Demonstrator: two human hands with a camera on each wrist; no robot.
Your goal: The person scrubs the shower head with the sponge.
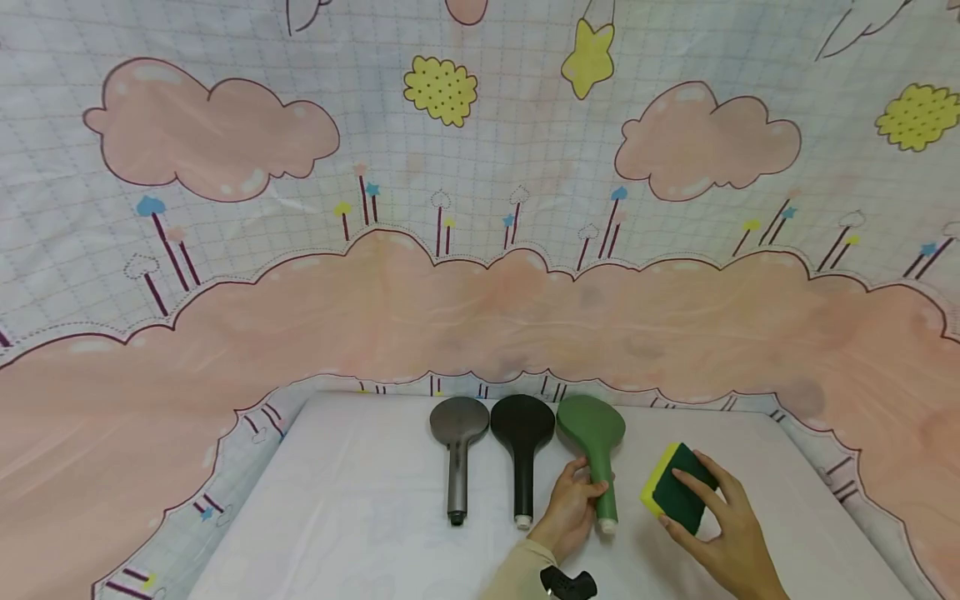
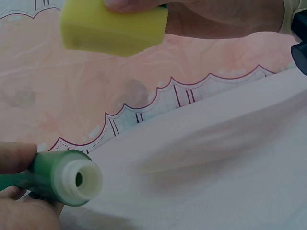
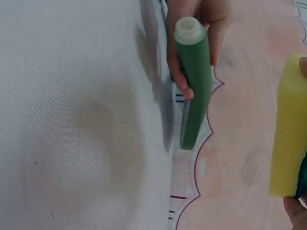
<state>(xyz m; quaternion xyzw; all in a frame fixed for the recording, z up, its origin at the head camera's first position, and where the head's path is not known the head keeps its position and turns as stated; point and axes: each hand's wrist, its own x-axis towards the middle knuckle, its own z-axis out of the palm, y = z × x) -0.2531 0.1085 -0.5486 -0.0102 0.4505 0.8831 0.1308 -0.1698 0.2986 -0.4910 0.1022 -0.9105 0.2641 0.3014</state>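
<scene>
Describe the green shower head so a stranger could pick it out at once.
On the white table, three shower heads lie in a row. The green shower head is the rightmost, next to the yellow-green sponge. Only it is green, and the left hand grips its handle.

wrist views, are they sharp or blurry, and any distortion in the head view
Left wrist view: sponge and green shower head are soft, too close; a broad shadow lies across the white table. Right wrist view: mildly soft, the green handle shadowing the cloth. Head view: sharp, evenly lit, wide-angle bending of the backdrop.
</scene>
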